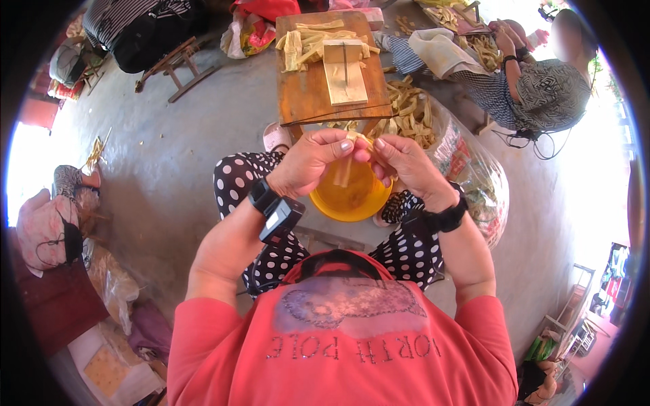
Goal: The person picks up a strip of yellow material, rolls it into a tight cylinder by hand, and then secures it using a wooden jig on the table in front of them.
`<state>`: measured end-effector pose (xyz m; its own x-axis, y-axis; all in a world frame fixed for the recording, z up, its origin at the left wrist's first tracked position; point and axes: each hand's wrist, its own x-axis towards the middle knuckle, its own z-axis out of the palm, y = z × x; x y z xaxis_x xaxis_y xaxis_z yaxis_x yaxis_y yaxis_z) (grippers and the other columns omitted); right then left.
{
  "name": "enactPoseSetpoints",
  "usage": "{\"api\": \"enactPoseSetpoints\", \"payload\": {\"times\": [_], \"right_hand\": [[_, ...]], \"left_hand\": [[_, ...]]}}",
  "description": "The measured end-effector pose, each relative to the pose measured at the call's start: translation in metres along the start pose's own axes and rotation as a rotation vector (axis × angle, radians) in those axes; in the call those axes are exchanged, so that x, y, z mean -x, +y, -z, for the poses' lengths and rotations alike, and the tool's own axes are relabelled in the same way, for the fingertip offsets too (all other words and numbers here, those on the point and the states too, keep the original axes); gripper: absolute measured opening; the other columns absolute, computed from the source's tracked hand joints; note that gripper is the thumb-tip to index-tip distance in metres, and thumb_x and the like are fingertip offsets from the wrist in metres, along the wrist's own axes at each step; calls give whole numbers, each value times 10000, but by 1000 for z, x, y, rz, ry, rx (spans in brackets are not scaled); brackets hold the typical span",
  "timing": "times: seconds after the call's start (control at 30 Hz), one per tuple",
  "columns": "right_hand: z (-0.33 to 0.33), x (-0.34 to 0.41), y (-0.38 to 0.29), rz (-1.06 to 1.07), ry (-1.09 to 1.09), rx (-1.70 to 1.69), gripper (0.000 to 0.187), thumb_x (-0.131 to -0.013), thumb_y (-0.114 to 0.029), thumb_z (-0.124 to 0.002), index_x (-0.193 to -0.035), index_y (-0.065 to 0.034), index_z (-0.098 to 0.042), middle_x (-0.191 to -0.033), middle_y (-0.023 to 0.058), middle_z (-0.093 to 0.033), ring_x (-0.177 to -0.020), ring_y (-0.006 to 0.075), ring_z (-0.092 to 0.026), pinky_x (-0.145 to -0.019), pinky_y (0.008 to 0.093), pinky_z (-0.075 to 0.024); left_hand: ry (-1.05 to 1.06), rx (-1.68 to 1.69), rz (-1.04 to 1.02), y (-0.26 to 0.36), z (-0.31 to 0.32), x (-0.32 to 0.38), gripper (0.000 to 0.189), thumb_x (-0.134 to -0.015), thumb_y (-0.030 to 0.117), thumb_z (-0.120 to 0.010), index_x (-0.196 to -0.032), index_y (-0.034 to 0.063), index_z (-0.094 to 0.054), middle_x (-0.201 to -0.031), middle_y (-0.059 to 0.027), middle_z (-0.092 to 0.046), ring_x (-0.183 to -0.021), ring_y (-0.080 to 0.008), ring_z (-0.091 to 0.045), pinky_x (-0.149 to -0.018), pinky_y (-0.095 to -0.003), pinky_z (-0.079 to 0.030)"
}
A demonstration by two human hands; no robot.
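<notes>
Between my left hand and my right hand, a pale yellow strip of dried plant-like material is pinched, its loose end hanging down. Both hands are over a yellow plastic basin between my knees. Beyond them stands a wooden stool used as a low table. On it lie more pale strips and a small wooden board with an upright block, crossed by a thin dark rod. To the stool's right, a clear plastic bag stands beside a heap of similar strips.
A co-worker sits at the upper right with strips on the lap. Another person sits at the far left. A wooden stool frame stands at the upper left, near a striped garment and black cloth. Scraps lie on the concrete floor.
</notes>
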<state>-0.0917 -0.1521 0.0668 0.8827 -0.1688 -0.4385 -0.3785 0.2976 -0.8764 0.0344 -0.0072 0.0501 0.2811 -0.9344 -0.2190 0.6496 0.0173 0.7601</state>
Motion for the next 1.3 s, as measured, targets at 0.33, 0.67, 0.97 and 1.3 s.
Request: {"api": "enactPoseSetpoints", "payload": {"times": [0.33,0.67,0.97,1.3], "right_hand": [[6,-24,44,-276,-546,-735,348,-884,-318,-342,-823,-36,-535,-570,18,-472,-394,81,-328,-364,187,-250],[-27,-33,39,118,242,-707,188,-884,-178,-425,-980,-65,-541,-652,-37,-485,-528,54,-383,-463,179,-305],[-20,-24,43,387,336,-296,115,-831,-114,-529,-866,-12,-570,-693,-8,-531,-541,42,-430,-482,163,-342],[5,-22,36,406,257,242,82,-785,-83,-569,-797,-4,-552,-663,-23,-524,-604,48,-451,-535,187,-378]], "left_hand": [[11,-929,-521,-21,-3,-4,164,-738,84,-595,-877,149,-653,-977,-7,-595,-1167,-232,-336,-975,-413,-152],[347,-1123,-643,-42,-7,-6,192,-781,77,-521,-937,124,-622,-1049,-23,-569,-1166,-287,-334,-954,-423,-183],[393,-1085,-725,-29,-7,-13,180,-782,21,-527,-928,74,-618,-913,-54,-580,-770,-200,-508,-673,-257,-410],[73,-941,-372,-8,3,-19,142,-719,-5,-592,-859,10,-610,-691,-9,-513,-600,-82,-496,-536,-192,-395]]}}
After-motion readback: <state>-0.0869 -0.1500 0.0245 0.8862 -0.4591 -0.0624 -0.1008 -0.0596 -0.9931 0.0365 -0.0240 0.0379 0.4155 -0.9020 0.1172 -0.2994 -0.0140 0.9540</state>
